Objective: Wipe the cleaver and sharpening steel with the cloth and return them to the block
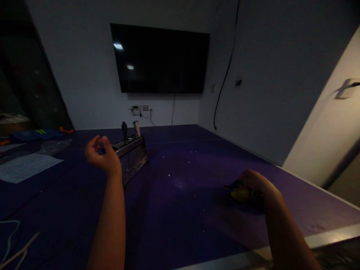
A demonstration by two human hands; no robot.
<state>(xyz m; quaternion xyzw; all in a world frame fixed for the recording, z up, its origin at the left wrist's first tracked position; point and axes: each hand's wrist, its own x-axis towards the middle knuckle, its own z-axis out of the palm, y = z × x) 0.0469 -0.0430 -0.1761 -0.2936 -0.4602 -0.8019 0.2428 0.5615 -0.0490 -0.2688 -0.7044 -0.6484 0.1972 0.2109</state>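
My left hand is raised at the near end of a long, narrow dark box. Its fingers are loosely curled, with a gap to the thumb and nothing visible between them. From the top of the box stand a black handle and a pale, mottled handle. Low on the right of the table, my right hand closes over a yellow and black object, its dark thin tip pointing left. The hand and shadow hide most of that object, so its kind is unclear.
The purple tabletop carries small white specks. Written paper, clear plastic and blue cloth lie at left. Pale cords are at the near left. A wall screen and a hanging black cable are behind.
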